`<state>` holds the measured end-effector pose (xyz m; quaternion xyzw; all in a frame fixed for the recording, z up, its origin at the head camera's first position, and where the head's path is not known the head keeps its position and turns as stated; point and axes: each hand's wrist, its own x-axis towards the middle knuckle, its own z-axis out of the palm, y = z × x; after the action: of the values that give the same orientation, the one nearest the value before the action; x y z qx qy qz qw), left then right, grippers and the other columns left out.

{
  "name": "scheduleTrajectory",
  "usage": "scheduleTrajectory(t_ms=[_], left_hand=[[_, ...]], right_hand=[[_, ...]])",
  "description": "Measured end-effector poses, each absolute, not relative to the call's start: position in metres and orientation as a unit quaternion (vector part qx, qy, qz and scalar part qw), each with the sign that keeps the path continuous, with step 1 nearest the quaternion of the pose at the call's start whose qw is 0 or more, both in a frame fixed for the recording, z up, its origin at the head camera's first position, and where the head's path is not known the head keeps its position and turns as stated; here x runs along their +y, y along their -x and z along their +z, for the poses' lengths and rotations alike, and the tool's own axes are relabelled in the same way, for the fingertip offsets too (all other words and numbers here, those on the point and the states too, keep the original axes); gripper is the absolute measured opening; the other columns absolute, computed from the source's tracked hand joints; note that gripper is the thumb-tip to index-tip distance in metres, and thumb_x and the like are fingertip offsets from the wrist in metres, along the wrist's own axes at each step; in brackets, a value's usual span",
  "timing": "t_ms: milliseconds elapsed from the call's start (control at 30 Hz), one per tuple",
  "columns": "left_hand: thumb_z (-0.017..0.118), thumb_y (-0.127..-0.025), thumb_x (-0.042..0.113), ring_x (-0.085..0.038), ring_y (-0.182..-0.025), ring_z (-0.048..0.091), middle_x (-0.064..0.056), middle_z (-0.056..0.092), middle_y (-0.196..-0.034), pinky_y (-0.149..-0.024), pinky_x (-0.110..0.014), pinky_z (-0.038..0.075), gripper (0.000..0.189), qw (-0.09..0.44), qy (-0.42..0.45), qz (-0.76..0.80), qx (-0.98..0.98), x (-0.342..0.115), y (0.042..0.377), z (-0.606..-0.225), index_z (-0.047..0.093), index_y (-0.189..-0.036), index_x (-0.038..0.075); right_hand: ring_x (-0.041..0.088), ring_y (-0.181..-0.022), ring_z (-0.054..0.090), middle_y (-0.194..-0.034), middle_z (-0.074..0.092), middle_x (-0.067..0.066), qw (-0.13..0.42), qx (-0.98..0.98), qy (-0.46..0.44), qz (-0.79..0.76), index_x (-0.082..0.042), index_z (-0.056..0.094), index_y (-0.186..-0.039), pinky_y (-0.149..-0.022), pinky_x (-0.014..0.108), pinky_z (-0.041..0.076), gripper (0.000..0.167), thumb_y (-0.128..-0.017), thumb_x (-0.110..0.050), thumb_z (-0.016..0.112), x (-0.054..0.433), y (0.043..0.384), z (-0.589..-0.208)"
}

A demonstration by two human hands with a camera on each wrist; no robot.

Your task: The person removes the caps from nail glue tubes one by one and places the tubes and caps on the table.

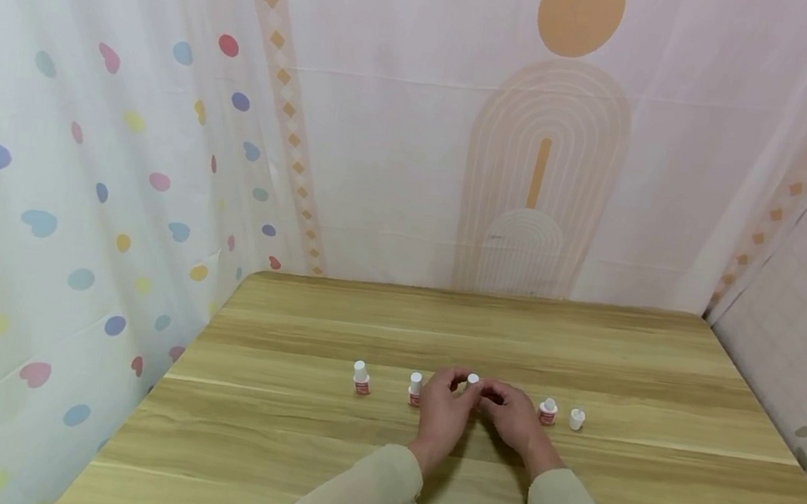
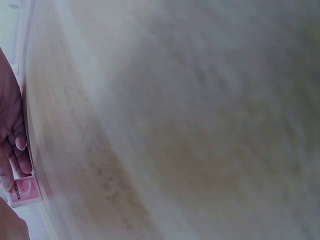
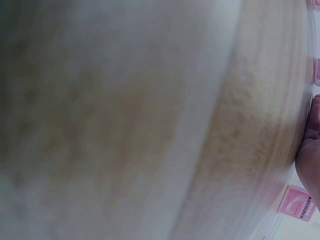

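In the head view, my left hand [image 1: 442, 412] and right hand [image 1: 513, 418] meet around one small bottle whose white cap [image 1: 473, 379] shows between the fingertips. The left thumb and fingers pinch it near the cap. From the other side, the right hand's curled fingers hold it lower down; most of its body is hidden. A bottle with a pink label [image 2: 25, 190] appears beside fingers at the left wrist view's edge. Left of my hands stand two capped bottles, one farther off [image 1: 361, 379] and one close by [image 1: 415, 390].
Right of my hands stands an uncapped bottle [image 1: 548, 412], with a loose white cap [image 1: 577, 420] beside it. Everything rests on a wooden table [image 1: 317, 460]. Patterned curtains [image 1: 390, 116] hang behind the table and along its sides.
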<state>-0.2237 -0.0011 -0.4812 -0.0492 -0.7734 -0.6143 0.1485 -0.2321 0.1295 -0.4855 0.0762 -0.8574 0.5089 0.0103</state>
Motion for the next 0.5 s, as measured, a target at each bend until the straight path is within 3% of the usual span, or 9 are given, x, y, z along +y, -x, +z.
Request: scheduleTrajectory(t_ms=[333, 500], left_hand=[[0.075, -0.090, 0.014, -0.023, -0.108, 0.062, -0.005, 0.068, -0.105, -0.096, -0.042, 0.048, 0.020, 0.145, 0.042, -0.613, -0.776, -0.0017, 0.2233, -0.4822, 0.070, -0.105, 0.002], [0.074, -0.090, 0.011, -0.022, -0.105, 0.062, -0.002, 0.069, -0.101, -0.094, -0.041, 0.049, 0.011, 0.147, 0.044, -0.607, -0.780, -0.0012, 0.2227, -0.4812, 0.073, -0.099, 0.005]], right_hand=[[0.031, -0.114, 0.059, -0.114, 0.069, 0.011, 0.006, -0.856, -0.072, 0.512, -0.004, 0.072, -0.114, -0.098, 0.049, 0.045, 0.020, -0.097, -0.007, 0.062, 0.1304, 0.2308, -0.4858], [0.030, -0.113, 0.059, -0.113, 0.069, 0.010, 0.008, -0.856, -0.072, 0.511, -0.004, 0.072, -0.115, -0.098, 0.049, 0.045, 0.020, -0.097, -0.007, 0.063, 0.1307, 0.2310, -0.4865]])
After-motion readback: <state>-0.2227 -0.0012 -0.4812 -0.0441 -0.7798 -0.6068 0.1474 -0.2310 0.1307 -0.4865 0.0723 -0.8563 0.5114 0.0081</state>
